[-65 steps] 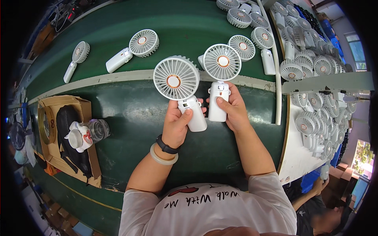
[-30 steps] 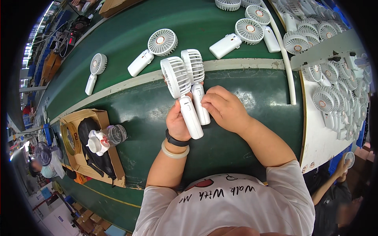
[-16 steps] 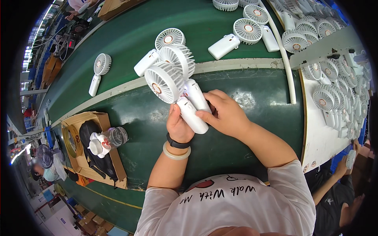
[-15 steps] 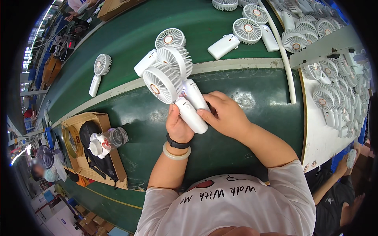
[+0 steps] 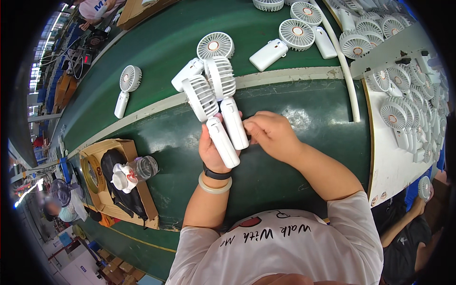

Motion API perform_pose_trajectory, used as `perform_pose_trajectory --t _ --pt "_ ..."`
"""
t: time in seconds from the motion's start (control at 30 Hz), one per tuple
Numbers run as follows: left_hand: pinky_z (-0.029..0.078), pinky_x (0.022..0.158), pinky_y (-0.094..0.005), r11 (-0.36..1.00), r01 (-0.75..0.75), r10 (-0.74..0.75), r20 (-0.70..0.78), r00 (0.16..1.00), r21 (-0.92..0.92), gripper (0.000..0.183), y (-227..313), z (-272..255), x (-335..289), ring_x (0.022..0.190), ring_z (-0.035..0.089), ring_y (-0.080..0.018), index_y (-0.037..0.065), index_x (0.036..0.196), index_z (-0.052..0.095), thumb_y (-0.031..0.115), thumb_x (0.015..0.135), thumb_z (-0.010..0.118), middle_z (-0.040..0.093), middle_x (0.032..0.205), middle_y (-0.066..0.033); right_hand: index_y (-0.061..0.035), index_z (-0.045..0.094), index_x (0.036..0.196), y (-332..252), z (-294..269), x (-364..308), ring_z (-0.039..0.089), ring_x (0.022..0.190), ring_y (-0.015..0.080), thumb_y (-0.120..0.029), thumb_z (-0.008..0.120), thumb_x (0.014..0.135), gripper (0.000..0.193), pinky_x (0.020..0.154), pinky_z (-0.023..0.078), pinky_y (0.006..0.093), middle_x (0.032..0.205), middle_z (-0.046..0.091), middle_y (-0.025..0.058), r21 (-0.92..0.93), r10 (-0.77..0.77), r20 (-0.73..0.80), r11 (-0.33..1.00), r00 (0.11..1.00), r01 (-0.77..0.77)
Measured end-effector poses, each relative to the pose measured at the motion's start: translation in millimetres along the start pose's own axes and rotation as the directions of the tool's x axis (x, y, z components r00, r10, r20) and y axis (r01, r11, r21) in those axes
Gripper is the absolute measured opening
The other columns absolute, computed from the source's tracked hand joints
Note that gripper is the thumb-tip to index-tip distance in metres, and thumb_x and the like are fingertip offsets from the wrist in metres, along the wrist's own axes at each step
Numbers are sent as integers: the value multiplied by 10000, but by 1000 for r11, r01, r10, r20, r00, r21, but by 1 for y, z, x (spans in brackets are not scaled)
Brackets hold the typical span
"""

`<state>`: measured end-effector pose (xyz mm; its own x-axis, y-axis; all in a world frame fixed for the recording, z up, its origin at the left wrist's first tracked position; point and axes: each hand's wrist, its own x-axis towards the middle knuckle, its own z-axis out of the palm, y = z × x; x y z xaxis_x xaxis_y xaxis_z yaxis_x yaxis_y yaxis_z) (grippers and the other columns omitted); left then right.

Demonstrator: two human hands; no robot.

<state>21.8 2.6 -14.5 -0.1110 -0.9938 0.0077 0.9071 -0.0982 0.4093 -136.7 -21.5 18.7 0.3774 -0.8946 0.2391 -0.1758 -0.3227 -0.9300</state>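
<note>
Two white handheld fans are gripped together in my left hand, palm under their handles. The nearer fan lies along the palm, its round head tilted to the upper left. Beside it the second fan leans at a similar slant, its head partly behind the first one's. My right hand is closed, thumb against the curled fingers, right beside the second fan's handle; whether it touches that handle I cannot tell. Just beyond the held fans, another white fan lies on the green belt.
A lone fan lies on the belt at left, with several more at the far right. White racks full of fans stand at right. A cardboard box holds a clear jar and a black pouch. Co-workers sit at far left and lower right.
My right hand has drawn back slightly to the right, its thumb off the fan handle. Both held fans have turned more edge-on and upright. Fans on the left of the belt have shifted slightly right.
</note>
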Motion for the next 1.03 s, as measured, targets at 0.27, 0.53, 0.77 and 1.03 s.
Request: perform_pose_trajectory --t 0.27,0.53,0.77,1.03 --pt "446 913 -421 994 104 -105 -11 994 -33 665 5 7 5 1110 515 -287 33 1385 272 459 893 409 284 1438 -146 13 609 871 0 -2 2 617 582 149 -99 539 890 134 524 489 257 775 590 98 217 86 30 972 996 -91" --pt "450 909 -414 993 117 -117 9 993 -33 662 4 7 5 1105 520 -278 43 1381 291 468 887 407 277 1439 -150 14 607 873 1 -3 1 617 589 145 -84 545 883 116 526 488 252 777 587 95 221 104 34 969 994 -108" --pt "451 903 -428 994 65 -54 -125 991 90 538 3 9 3 1082 539 -296 13 1271 415 413 912 397 424 1326 -172 25 547 986 16 6 0 604 672 119 -138 567 879 196 522 489 250 826 583 88 390 200 100 893 975 -223" --pt "364 986 -489 944 127 -148 47 988 303 660 4 16 3 1156 467 -314 20 1377 265 408 877 450 398 1352 -180 30 316 1256 1 -13 14 610 722 164 -285 628 829 615 431 497 256 988 561 154 339 390 287 813 875 -474"
